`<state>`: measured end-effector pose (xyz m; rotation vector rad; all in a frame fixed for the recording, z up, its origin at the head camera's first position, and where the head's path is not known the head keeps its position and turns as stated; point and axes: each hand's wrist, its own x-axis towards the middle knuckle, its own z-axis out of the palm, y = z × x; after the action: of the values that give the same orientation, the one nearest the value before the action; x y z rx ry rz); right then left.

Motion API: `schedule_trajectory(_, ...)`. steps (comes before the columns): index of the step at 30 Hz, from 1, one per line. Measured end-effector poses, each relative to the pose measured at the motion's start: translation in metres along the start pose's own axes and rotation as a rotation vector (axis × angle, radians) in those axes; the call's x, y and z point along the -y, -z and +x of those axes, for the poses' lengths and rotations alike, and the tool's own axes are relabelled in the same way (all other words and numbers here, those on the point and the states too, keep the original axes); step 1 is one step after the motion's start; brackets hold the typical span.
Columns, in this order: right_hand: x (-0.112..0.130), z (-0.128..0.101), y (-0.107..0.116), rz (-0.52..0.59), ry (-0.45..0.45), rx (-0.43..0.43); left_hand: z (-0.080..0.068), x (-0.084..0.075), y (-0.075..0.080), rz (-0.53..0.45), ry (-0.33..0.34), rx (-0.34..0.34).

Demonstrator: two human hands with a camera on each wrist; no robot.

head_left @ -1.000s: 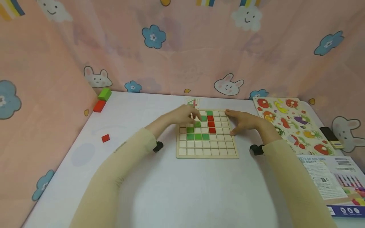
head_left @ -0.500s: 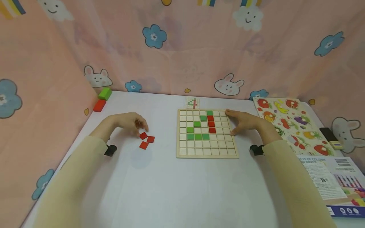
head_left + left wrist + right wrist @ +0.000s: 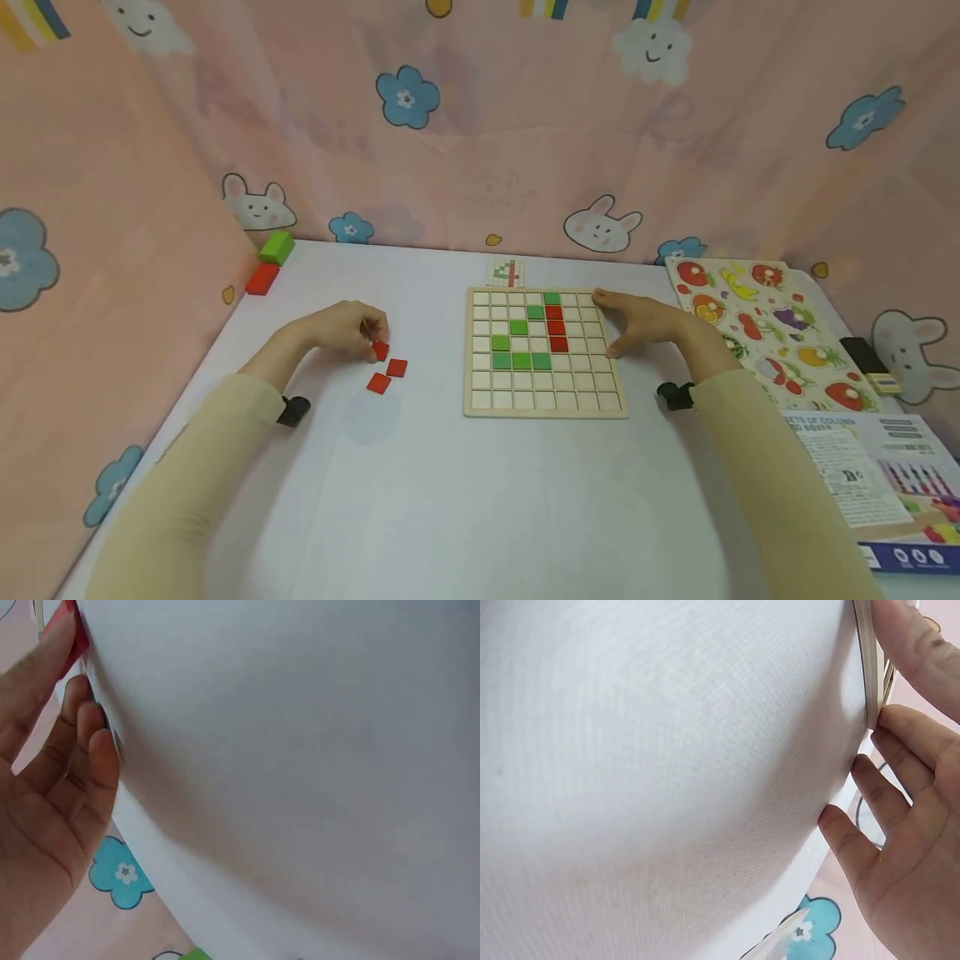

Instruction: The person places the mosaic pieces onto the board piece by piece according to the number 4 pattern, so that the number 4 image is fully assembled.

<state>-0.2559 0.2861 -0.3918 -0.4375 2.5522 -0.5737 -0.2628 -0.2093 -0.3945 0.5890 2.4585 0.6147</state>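
At the left of the table in the head view, my left hand (image 3: pixel 347 327) pinches a red square tile (image 3: pixel 380 350) by its edge. The left wrist view shows the same red tile (image 3: pixel 75 652) against the thumb, the other fingers curled below. Two more red tiles lie just in front, one tile (image 3: pixel 397 367) and another tile (image 3: pixel 378 383). A wooden grid board (image 3: pixel 545 414) lies in the middle, with green tiles (image 3: pixel 521 360) and a column of red tiles (image 3: pixel 556 327) in its cells. My right hand (image 3: pixel 641 321) rests spread along the board's right edge, thumb and fingertips touching it.
A small pattern card (image 3: pixel 506 271) lies behind the board. A green block (image 3: pixel 277 248) and a red block (image 3: pixel 262 279) stand at the back left edge. On the right are a fruit puzzle board (image 3: pixel 780 333), a printed box (image 3: pixel 862 475) and a dark block-shaped item (image 3: pixel 866 353).
My left hand has moved from over the board leftward to the loose red tiles and has taken hold of one, lifting its edge. The right hand has stayed at the board.
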Motion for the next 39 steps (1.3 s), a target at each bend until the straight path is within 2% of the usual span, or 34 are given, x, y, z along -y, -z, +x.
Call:
schedule_trajectory(3,-0.001,0.001,-0.001,-0.001,-0.004,0.001,0.008,-0.007,-0.002,-0.032,-0.003,-0.095)
schedule_trajectory(5,-0.001,0.001,-0.001,-0.006,-0.007,0.001,0.014,-0.019,-0.005,-0.059,-0.015,-0.152)
schedule_trajectory(10,-0.001,0.002,-0.001,-0.008,-0.009,0.000,0.040,-0.064,-0.018,-0.092,-0.088,-0.300)
schedule_trajectory(13,-0.001,0.003,-0.001,-0.001,-0.010,0.001,0.058,-0.096,-0.030,-0.095,-0.145,-0.344)
schedule_trajectory(19,-0.002,0.004,-0.001,-0.008,-0.013,0.003,0.085,-0.152,-0.060,-0.123,-0.253,-0.290)
schedule_trajectory(22,-0.002,0.003,0.000,-0.008,-0.012,0.005,0.094,-0.172,-0.075,-0.111,-0.300,-0.265)
schedule_trajectory(26,-0.003,0.003,0.001,0.001,-0.008,0.011,0.101,-0.194,-0.089,-0.083,-0.317,-0.250)
schedule_trajectory(31,-0.003,0.003,0.001,0.004,-0.007,0.012,0.104,-0.208,-0.099,-0.038,-0.296,-0.242)
schedule_trajectory(39,-0.004,0.004,0.000,0.005,-0.014,0.010,0.106,-0.211,-0.103,0.100,-0.282,-0.216)
